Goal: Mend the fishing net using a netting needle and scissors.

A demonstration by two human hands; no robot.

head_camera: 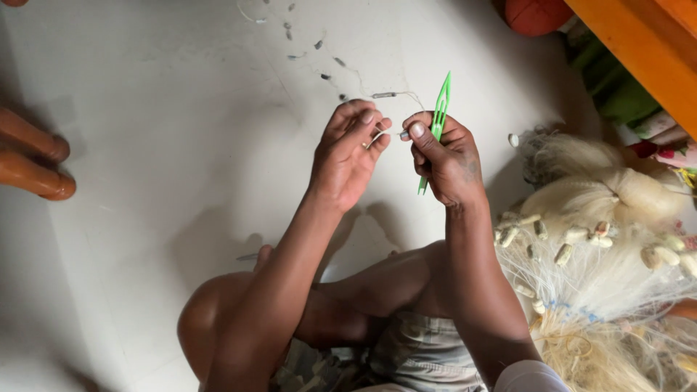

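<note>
You sit cross-legged on a pale, smooth floor (167, 145), both hands raised in front of your knees and nearly touching.

Left hand (347, 152): fingers bunched, thumb and forefinger pinched on a thin whitish cord (375, 136) that curves out toward the other hand. Right hand (444, 161): closed around a green netting needle (437, 123), a flat plastic shuttle with a pointed tip and a slotted tongue, tip up and away from you, tail showing below the fist. The right thumb also presses something small and grey against the cord end (404, 134); too small to tell what it is.

Beyond the hands, a fine line strung with small dark weights (319, 45) trails across the floor. It is almost invisible against the pale surface.

At your right side lies a heap of pale, hair-fine fishing net (610, 276), glossy and tangled, with oval cream floats (573, 236) strung through it and a bundled hank on top.

Risks, as a judgement:
- The cord is thin and slick-looking; a loosened pinch would let it slip, and the work between the thumbs could slacken.
- The needle's sharp tip sits close to the left fingers; a jerk could prick them.
- The loose net beside your right elbow could snag on your arm.
- The weighted line may tangle if dragged.

Two brown rounded wooden legs (33, 156) show at the left edge, an orange plank (639, 51) top right.
</note>
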